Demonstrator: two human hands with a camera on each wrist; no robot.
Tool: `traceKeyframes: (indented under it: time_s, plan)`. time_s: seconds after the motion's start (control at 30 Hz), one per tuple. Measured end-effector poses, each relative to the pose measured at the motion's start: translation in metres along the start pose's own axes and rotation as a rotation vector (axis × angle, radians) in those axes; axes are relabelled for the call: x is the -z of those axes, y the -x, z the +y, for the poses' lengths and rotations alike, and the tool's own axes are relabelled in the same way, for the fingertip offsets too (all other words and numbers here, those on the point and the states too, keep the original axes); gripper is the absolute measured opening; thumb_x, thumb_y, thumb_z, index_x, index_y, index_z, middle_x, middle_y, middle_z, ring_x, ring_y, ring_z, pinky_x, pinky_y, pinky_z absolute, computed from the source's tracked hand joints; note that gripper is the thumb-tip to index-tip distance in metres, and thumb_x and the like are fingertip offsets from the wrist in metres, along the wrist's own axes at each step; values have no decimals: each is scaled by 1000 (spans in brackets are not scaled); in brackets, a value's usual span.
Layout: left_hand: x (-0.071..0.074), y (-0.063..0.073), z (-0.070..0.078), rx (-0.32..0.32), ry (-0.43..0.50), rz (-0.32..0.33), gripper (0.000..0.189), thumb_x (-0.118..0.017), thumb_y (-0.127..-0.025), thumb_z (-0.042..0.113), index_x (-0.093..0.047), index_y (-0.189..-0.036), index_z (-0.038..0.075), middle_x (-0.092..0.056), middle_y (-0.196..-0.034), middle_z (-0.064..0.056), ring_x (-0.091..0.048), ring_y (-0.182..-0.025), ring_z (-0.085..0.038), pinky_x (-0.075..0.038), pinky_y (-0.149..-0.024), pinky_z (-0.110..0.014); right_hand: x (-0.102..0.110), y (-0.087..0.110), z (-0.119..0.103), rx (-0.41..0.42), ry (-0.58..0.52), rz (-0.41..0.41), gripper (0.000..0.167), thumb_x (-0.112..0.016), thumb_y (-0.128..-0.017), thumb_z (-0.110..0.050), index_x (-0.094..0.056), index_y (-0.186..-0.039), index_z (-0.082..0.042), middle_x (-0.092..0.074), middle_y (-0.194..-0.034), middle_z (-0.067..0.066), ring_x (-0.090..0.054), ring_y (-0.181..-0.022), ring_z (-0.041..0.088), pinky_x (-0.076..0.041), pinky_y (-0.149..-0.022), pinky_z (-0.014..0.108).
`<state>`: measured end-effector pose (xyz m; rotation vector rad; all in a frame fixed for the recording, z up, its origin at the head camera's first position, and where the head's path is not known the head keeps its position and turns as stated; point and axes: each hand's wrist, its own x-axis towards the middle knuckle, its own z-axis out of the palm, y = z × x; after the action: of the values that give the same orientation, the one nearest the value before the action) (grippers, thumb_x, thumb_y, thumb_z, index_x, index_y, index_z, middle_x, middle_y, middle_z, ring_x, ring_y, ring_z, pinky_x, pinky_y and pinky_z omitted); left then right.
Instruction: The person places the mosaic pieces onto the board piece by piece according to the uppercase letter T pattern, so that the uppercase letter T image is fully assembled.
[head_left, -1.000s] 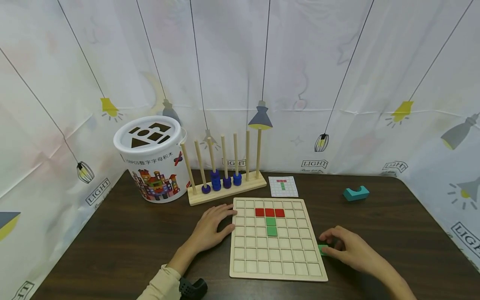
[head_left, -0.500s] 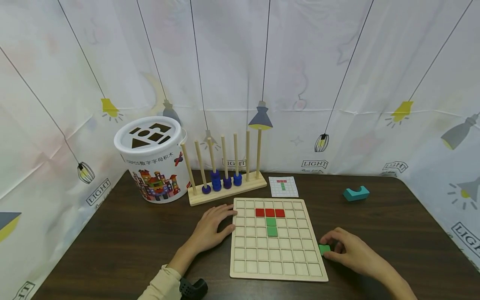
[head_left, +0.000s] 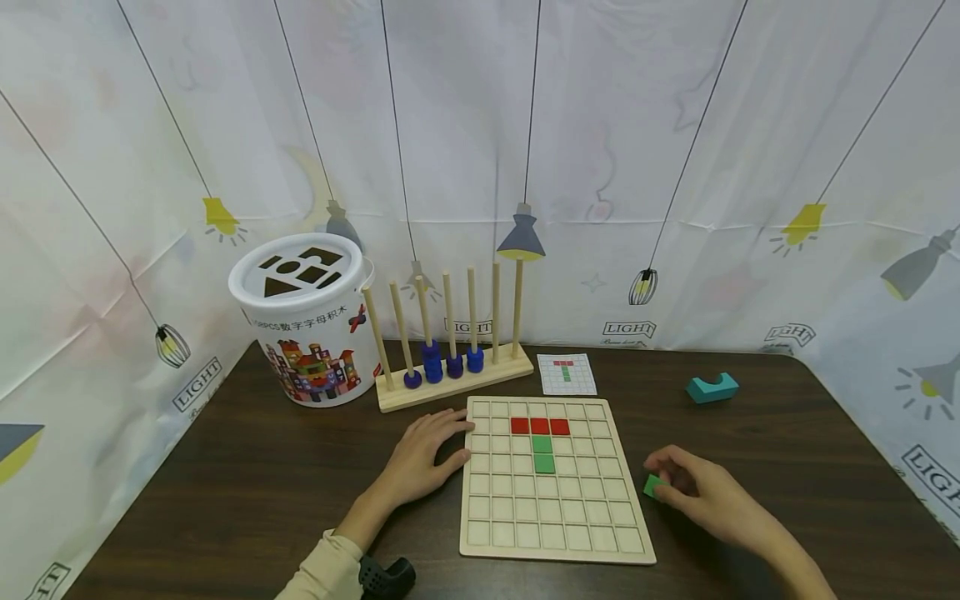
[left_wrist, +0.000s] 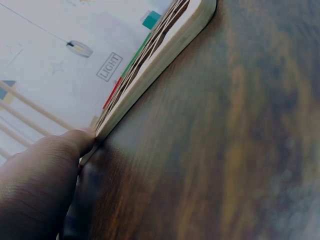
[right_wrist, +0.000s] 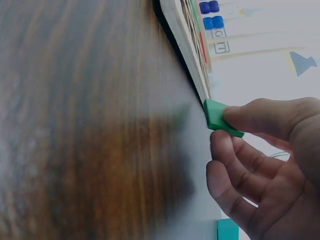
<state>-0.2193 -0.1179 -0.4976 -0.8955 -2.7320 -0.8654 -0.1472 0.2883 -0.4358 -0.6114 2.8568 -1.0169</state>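
Observation:
Just off the right edge of the wooden grid board [head_left: 557,533], my right hand [head_left: 701,492] pinches a green square tile [right_wrist: 218,117] between thumb and fingers. The tile is tilted and, in the right wrist view, looks lifted from the table. My left hand [head_left: 426,457] rests on the table with thumb and fingertips touching the board's left edge. In the board's grid lie three red tiles [head_left: 539,426] in a row, with two green tiles [head_left: 543,454] in a column under the middle one. Behind the board, a pattern card [head_left: 567,374] shows a red and green T shape.
A white bucket [head_left: 315,333] with a shape-cut lid stands at the back left. Beside it is a wooden peg rack [head_left: 457,383] with several blue beads. A teal arched block [head_left: 712,388] lies at the right rear. A patterned curtain [head_left: 585,167] hangs behind the table.
My right hand has picked up the green tile from beside the board, tilting it and drawing it slightly right and up. The left hand and the board have stayed put.

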Motion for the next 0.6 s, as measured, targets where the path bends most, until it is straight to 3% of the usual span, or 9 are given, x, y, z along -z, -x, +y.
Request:
traceKeyframes:
  time_s: [0.17,0.4,0.6]
  plan:
    - [0,0,-1,-11,-3,5,44,-53,-95,40,-53,-134,21,-44,-146,-2,-36,-138,-27,-24,-113,-54,0,-1,-3,-14,2,33,20,-60,-93,-19,-61,-112,-16,-52,-81,-6,-47,-66,1,-41,-54,20]
    - [0,0,-1,-16,4,7,43,-54,-95,39,-53,-134,21,-45,-146,-3,-37,-138,-29,-24,-113,-54,0,-4,-6,-24,61,69,14,-61,-93,-23,-63,-107,-20,-62,-91,-11,-53,-81,-2,-47,-69,24]
    - [1,0,0,-20,5,11,43,-54,-95,39,-54,-134,20,-45,-146,-4,-37,-138,-29,-24,-113,-55,-3,-9,-8,-38,57,105,12,-63,-91,-22,-64,-103,-22,-63,-94,-12,-52,-84,-3,-47,-70,23]
